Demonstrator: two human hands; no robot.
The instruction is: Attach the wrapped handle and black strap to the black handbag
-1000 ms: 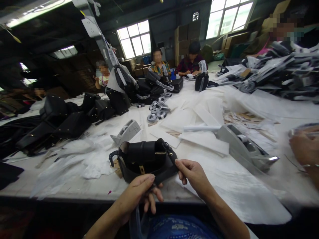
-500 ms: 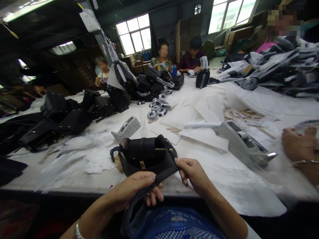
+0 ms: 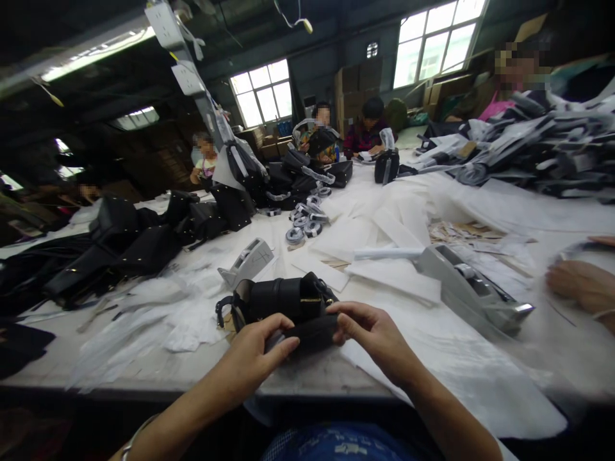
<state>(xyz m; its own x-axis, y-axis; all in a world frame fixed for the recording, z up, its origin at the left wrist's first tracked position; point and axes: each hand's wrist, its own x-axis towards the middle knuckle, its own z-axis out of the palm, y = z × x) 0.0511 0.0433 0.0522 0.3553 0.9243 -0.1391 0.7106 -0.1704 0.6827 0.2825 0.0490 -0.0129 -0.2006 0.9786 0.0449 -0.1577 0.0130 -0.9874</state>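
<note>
A black handbag (image 3: pixel 273 296) with gold-coloured fittings stands on the white-covered table in front of me, near its front edge. Against its near side, a dark strap (image 3: pixel 314 334) stretches between my two hands. My left hand (image 3: pixel 269 342) grips the strap's left end, thumb along the top and the other fingers partly hidden. At the other end, my right hand (image 3: pixel 362 325) pinches the strap by the bag's right corner. The bag's lower front is hidden behind the strap and my fingers.
Grey tape dispensers stand behind the bag (image 3: pixel 252 259) and to the right (image 3: pixel 468 285). White wrapping sheets (image 3: pixel 398 275) cover much of the table. Black bags (image 3: pixel 144 250) lie left, coiled straps (image 3: pixel 307 218) beyond, wrapped straps (image 3: pixel 523 141) right. A co-worker's hand (image 3: pixel 579 285) is at right.
Both hands have brought the strap up and forward against the bag's front; it was lower and slanted before. At right, the co-worker's hand has shifted. The view has tilted slightly upward.
</note>
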